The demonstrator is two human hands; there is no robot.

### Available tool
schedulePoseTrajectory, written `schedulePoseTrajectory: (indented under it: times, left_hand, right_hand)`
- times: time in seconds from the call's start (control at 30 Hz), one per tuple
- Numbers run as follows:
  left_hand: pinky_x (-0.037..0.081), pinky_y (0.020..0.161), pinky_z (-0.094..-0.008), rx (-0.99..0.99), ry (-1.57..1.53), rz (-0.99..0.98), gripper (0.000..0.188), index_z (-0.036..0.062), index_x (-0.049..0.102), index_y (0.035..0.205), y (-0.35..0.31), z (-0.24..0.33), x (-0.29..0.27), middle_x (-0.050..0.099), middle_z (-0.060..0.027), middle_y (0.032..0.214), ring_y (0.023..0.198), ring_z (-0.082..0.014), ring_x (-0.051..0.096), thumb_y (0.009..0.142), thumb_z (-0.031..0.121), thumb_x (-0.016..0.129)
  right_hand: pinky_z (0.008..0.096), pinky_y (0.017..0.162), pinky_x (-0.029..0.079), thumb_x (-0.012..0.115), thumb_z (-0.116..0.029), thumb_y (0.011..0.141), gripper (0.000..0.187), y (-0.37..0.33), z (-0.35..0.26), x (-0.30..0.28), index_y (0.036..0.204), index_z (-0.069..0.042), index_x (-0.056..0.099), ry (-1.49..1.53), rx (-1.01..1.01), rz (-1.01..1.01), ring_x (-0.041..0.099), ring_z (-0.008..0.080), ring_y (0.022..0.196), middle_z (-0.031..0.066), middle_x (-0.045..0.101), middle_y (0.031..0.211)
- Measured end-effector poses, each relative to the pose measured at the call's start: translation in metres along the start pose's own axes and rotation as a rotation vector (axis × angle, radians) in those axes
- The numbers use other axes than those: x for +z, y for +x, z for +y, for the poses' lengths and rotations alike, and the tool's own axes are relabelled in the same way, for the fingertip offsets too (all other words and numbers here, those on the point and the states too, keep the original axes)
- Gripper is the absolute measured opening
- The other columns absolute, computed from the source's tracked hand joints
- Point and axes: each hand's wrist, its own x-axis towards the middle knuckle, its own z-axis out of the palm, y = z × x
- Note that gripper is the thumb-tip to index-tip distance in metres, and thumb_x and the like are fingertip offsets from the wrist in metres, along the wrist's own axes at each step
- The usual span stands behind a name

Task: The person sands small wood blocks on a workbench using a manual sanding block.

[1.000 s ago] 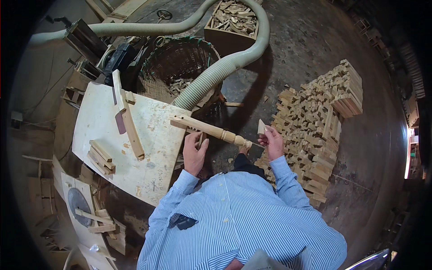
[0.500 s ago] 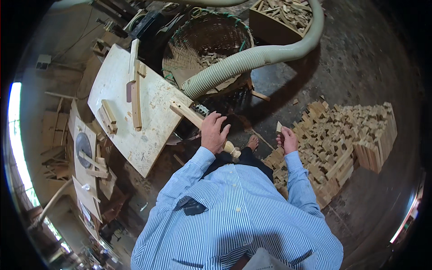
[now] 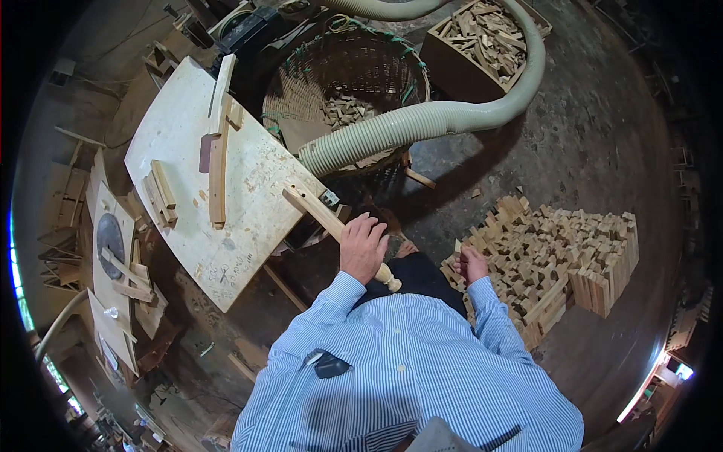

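My left hand (image 3: 363, 247) rests over a wooden lever (image 3: 320, 212), its fingers curled down around the bar. The lever's far end lies on a white tabletop (image 3: 252, 252), and its turned, rounded handle end (image 3: 390, 279) sticks out below my palm. Off to the right, my right hand (image 3: 473, 265) pinches a small pale wood offcut (image 3: 457, 245) between thumb and fingers. Just beyond that hand spreads a large stack of short wooden blocks (image 3: 538, 248) on the floor.
On the tabletop lie a long wooden strip (image 3: 218, 177) and short wood pieces (image 3: 162, 192). A ribbed hose (image 3: 392, 124) crosses a wicker basket (image 3: 282, 90) holding scraps. Behind stands a box (image 3: 459, 71) of offcuts. A disc machine (image 3: 111, 241) is at far left.
The view has turned slightly, shifting the bench left and the block stack lower. My left fingers have come closer together over the lever. My right hand has lowered a little, still pinching the offcut.
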Motion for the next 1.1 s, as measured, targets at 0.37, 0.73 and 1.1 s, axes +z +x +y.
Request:
schedulePoseTrajectory:
  times: [0.37,0.73,1.1]
  left_hand:
    - [0.042,0.114,-0.0452,-0.053,0.057,-0.014,0.027,0.0084,0.073,0.114,0.001,0.005,-0.001,0.067,-0.0093,0.123,0.133,-0.0292,0.057,0.089,0.019,0.076]
    - [0.031,0.124,-0.0594,-0.257,0.292,-0.034,0.025,0.0086,0.074,0.113,0.002,0.026,0.003,0.064,-0.0118,0.126,0.141,-0.0347,0.051,0.090,0.019,0.076]
    - [0.017,0.125,-0.0726,-0.330,0.379,0.012,0.026,0.0140,0.075,0.111,0.008,0.025,0.023,0.065,-0.0087,0.129,0.145,-0.0323,0.050,0.087,0.023,0.080]
  right_hand:
    - [0.0292,0.051,0.053,0.069,-0.029,0.104,0.031,0.102,-0.027,0.035,0.123,-0.005,0.069,-0.078,0.027,-0.256,0.068,0.0164,0.060,0.0070,0.071,0.082]
    - [0.0305,0.050,0.053,0.066,-0.023,0.104,0.023,0.188,-0.043,-0.005,0.116,-0.004,0.072,-0.242,0.032,-0.264,0.066,0.0158,0.057,0.0076,0.072,0.081]
    - [0.0396,0.049,0.059,0.073,-0.023,0.098,0.025,0.224,-0.044,-0.072,0.119,-0.009,0.070,-0.241,0.103,-0.266,0.067,0.0229,0.056,0.0096,0.069,0.080]
